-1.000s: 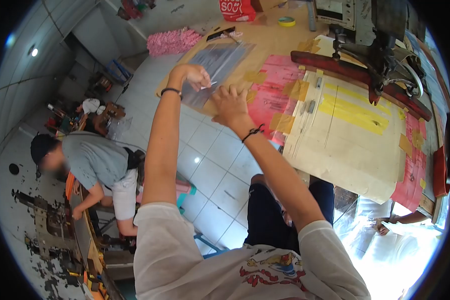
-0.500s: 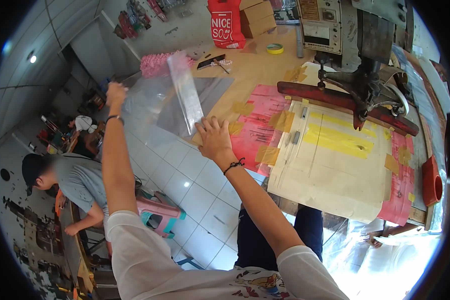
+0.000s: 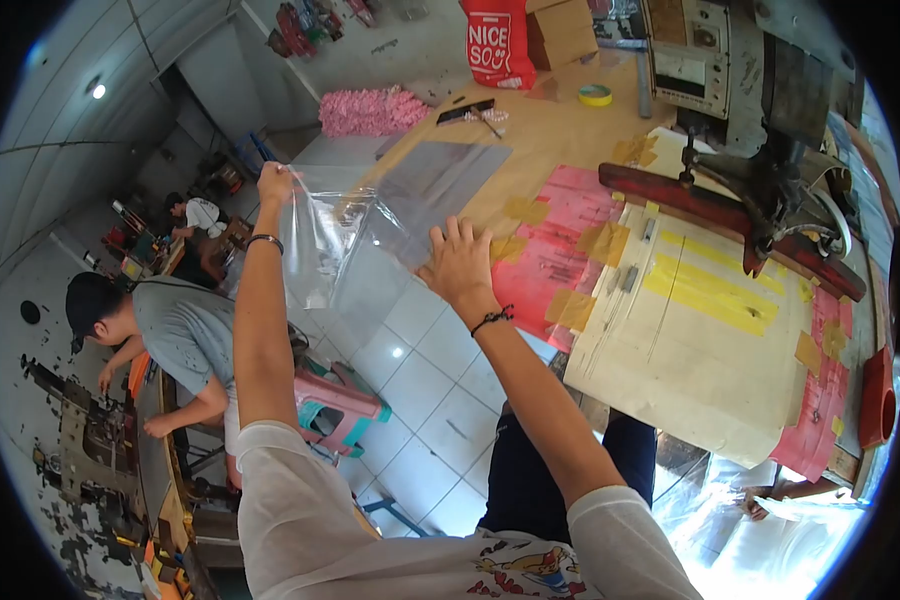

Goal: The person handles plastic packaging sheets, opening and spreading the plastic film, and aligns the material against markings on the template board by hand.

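Observation:
My left hand (image 3: pixel 275 186) is raised at the left, its fingers closed on a corner of a clear plastic sheet (image 3: pixel 330 235). The sheet hangs creased and shiny from that hand, beyond the table's left edge, its far side reaching towards my right hand. My right hand (image 3: pixel 460 262) lies with fingers spread at the table edge, beside a flat grey-clear plastic sheet (image 3: pixel 445 180) and the red padding. Whether its fingertips press on the plastic is hard to see.
A press with a red bar (image 3: pixel 700 205) stands over a beige board (image 3: pixel 690 370) at the right. Behind are yellow tape (image 3: pixel 595 95), a red bag (image 3: pixel 498 45) and a pink pile (image 3: pixel 370 110). A stool (image 3: pixel 340 405) and a person (image 3: pixel 185 330) are left.
The plastic sheet has swung from a raised, folded strip to hanging below my left hand. My view has shifted, so the table appears further right. My right hand stays near the table edge.

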### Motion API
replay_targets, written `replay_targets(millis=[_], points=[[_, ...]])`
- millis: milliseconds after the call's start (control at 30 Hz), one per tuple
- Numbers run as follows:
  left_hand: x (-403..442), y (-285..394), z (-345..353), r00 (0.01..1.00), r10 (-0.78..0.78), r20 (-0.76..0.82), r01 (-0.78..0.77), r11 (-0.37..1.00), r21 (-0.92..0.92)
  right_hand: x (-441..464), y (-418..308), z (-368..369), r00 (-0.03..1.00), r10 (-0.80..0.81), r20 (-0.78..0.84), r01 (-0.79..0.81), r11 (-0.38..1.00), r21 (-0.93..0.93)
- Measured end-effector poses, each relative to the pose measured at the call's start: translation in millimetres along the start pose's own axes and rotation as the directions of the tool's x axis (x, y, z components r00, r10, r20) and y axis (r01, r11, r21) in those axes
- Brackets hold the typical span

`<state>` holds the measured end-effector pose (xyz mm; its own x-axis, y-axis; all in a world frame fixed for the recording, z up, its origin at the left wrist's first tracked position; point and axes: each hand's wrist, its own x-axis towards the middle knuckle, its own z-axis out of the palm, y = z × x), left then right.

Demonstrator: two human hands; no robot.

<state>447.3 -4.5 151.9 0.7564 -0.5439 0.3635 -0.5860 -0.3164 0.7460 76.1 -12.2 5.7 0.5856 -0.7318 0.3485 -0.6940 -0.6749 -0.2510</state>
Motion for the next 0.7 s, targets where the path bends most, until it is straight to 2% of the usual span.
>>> replay_targets(millis=[100,200,233,300,400,500,600,700], points=[[3.6,60.5,12.4,0.997,0.057,0.053,-0.046,0.982,-0.182,4.9,2.2,9.8,0.989,0.049,-0.141,-0.029,0.990,0.141],[-3.4,122.8,36.8,0.981,0.185,0.052,-0.164,0.948,-0.272,5.0,4.1,3.2,0.987,0.063,-0.150,-0.038,0.986,0.161],[-8.4,140.3,45.8,0.969,0.238,0.064,-0.207,0.925,-0.320,8.1,4.5,10.6,0.973,0.053,-0.223,-0.018,0.988,0.153],[-30.9,178.1,64.0,0.896,0.384,0.223,-0.271,0.871,-0.409,16.6,6.6,33.0,0.929,0.038,-0.367,0.013,0.991,0.136],[-36.1,203.0,99.6,0.756,0.553,0.351,-0.443,0.826,-0.348,8.4,6.2,21.6,0.923,0.012,-0.385,0.060,0.983,0.173],[-37.3,211.8,114.5,0.715,0.618,0.328,-0.578,0.786,-0.221,6.8,5.7,18.8,0.973,0.001,-0.232,0.013,0.998,0.058],[-32.5,204.8,108.0,0.781,0.558,0.281,-0.472,0.822,-0.318,7.7,5.6,15.1,0.988,0.063,-0.140,-0.064,0.998,-0.001],[-37.6,196.4,86.1,0.868,0.480,0.125,-0.429,0.854,-0.295,9.9,8.0,18.5,0.993,0.033,-0.112,-0.030,0.999,0.034]])
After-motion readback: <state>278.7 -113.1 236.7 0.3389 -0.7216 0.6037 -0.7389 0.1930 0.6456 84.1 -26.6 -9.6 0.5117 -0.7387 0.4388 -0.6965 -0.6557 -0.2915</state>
